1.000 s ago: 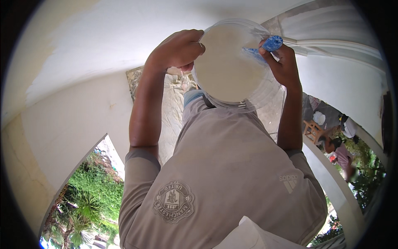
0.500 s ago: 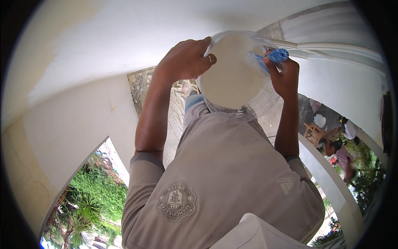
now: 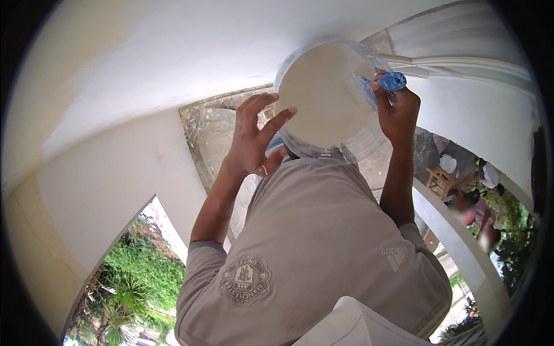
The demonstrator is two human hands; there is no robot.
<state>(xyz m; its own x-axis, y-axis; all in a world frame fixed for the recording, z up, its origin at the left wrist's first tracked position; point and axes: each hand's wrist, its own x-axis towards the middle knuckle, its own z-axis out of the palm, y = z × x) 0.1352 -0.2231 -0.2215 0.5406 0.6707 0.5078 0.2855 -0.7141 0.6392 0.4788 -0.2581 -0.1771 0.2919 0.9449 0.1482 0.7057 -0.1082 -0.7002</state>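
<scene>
A round, translucent bucket full of smooth cream-coloured liquid is in front of my body, near the top centre. My left hand is open at the bucket's left side, fingers spread and curved, a fingertip near or touching the rim. My right hand, at the right side of the bucket, is closed round a blue speckled handle of a tool whose other end reaches down inside the rim. The tool's far end is too unclear to name. I cannot see what supports the bucket from below.
White wall surfaces surround me, and a crumpled plastic sheet lies below. Arched openings show greenery. At the right are people, a wooden stool and a white container.
My left hand has come off its grip on the bucket's rim, moving down and spreading its fingers. My right hand and the blue tool have shifted slightly right and down.
</scene>
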